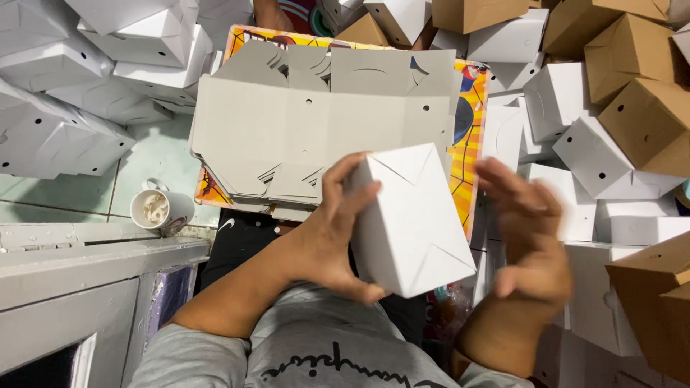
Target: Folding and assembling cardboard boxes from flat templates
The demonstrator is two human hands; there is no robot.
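one folded white box [413, 223] sits mid-scene above the lap, its long axis running near-to-far. the left hand [338, 230] curls its fingers [352, 201] around its left side; the right hand [528, 244] hovers open, blurred, just right, holding nothing. flat grey blanks [287, 136] lie beyond.

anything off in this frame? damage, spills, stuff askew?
Nothing damaged or spilled. The left hand holds a folded white box, tilted; the right hand is blurred beside it, apparently not touching. The flat grey blanks sit slightly fanned. A white cup lies on its side on the tile floor, no liquid visible.
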